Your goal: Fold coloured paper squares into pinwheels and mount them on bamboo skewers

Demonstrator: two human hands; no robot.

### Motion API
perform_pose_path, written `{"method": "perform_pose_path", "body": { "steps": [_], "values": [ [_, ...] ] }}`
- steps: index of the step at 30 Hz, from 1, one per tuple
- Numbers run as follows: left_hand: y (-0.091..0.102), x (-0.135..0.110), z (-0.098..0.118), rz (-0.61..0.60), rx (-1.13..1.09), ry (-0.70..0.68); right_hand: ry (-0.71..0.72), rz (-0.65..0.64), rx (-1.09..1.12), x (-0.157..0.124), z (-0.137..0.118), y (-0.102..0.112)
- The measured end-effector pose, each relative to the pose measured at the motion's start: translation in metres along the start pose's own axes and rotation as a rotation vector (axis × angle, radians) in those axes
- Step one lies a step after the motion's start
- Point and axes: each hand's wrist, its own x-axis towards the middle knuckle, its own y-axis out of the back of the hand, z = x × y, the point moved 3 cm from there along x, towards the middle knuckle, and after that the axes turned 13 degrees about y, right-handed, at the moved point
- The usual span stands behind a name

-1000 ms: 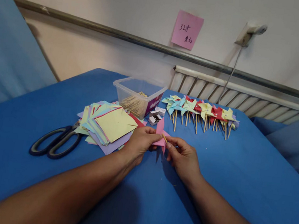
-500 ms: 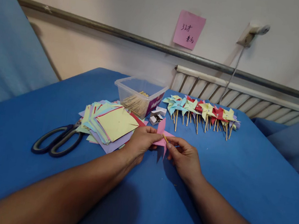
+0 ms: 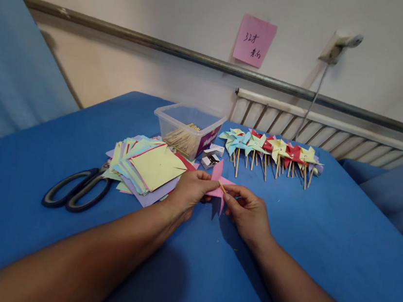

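In front of the plastic tub (image 3: 208,139), the left hand (image 3: 193,189) is pinching a pink pinwheel (image 3: 217,171) and the right hand (image 3: 250,213) is gripping its thin stick (image 3: 222,187). Scissors (image 3: 83,186) are lying left of the tub, coloured sheets (image 3: 157,167) are piling just before it, more pinwheels (image 3: 278,148) are resting to its right, and a pink note (image 3: 254,41) is hanging beyond it.
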Motion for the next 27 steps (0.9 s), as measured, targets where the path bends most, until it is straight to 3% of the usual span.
{"method": "perform_pose_path", "body": {
  "steps": [16,27],
  "values": [
    [0.000,0.002,-0.003,0.028,-0.038,-0.054,0.112,-0.002,-0.116,0.001,0.010,0.001],
    [-0.003,0.000,-0.004,0.022,-0.066,-0.103,0.032,-0.035,-0.143,-0.003,-0.001,0.002]
  ]
}}
